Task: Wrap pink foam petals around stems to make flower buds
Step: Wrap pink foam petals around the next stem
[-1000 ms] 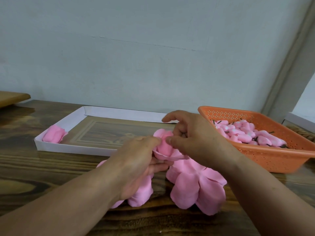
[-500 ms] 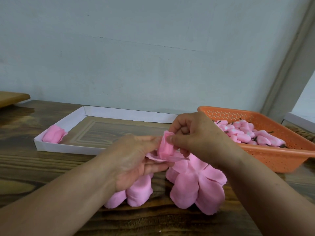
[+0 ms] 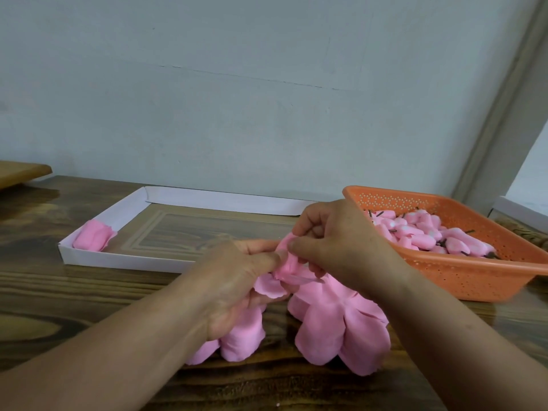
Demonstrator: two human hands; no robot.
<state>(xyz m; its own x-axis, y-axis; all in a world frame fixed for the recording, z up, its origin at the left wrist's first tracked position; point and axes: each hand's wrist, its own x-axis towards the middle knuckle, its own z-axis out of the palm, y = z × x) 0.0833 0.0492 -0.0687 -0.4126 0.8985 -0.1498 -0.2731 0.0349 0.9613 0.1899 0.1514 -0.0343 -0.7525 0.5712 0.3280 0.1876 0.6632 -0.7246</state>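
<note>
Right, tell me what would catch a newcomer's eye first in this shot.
First, the two hands at centre: the left hand and right hand both pinch a pink foam petal being rolled up. Below them a pile of loose pink petals lies on the dark wooden table. At the right an orange basket holds pink pieces with dark stems; at the left a white tray holds one pink bud in its corner.

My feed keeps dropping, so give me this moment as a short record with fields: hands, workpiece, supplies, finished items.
left hand: holds the pink foam bud from the left
right hand: pinches the bud's top petal
loose pink foam petals: piled on the dark wooden table under the hands
orange perforated plastic basket: right, holds many small pink stemmed buds
white shallow cardboard tray: left, one pink wrapped piece in its near left corner
</note>
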